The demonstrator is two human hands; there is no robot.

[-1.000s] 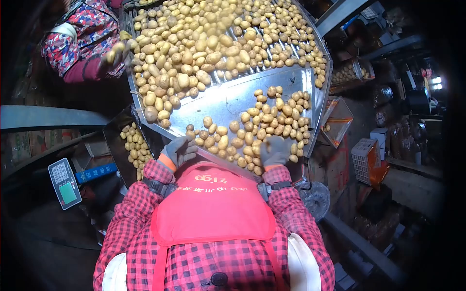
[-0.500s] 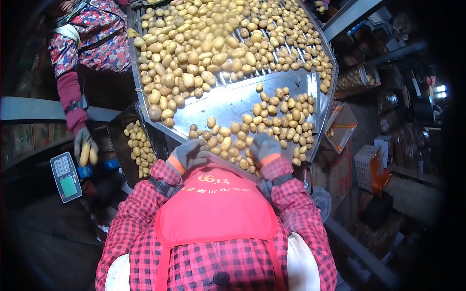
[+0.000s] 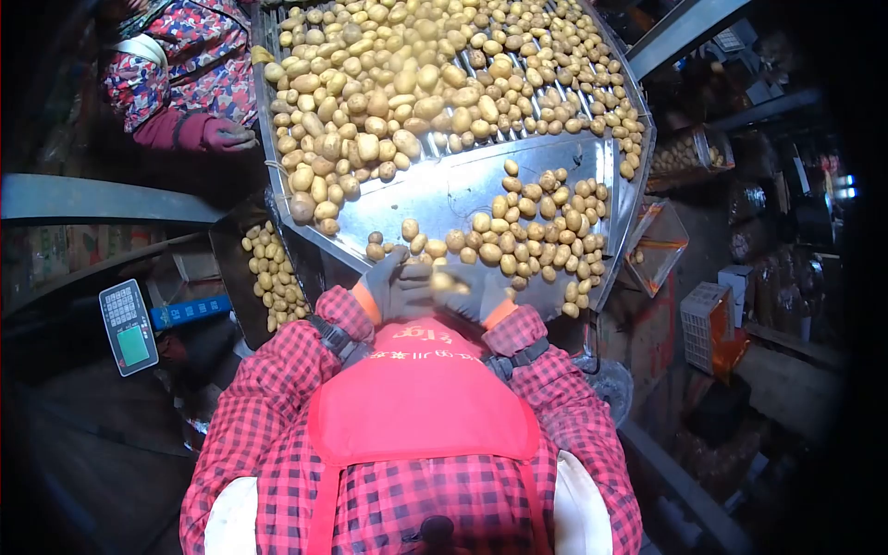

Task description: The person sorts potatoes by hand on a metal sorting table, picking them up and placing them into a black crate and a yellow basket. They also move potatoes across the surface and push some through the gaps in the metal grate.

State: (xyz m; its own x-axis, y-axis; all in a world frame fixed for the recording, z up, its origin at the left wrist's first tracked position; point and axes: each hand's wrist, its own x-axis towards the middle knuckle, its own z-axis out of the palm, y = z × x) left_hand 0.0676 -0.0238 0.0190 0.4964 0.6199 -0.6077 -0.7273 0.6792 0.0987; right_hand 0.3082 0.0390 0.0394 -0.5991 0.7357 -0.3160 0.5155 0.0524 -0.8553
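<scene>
Left hand (image 3: 393, 289): gloved, fingers curled towards the right hand; grip lost in blur
Right hand (image 3: 474, 296): gloved, curled likewise, meeting the left; grip cannot be told
Potatoes (image 3: 532, 231): heaped on the metal surface (image 3: 444, 190) just beyond both hands; some blurred between the palms
Co-worker's hand (image 3: 227, 137): beside the surface's left edge

Apron (image 3: 421, 388): white print, upside down and too blurred to read.
Scale (image 3: 129, 326): keypad and display, nothing legible.
</scene>
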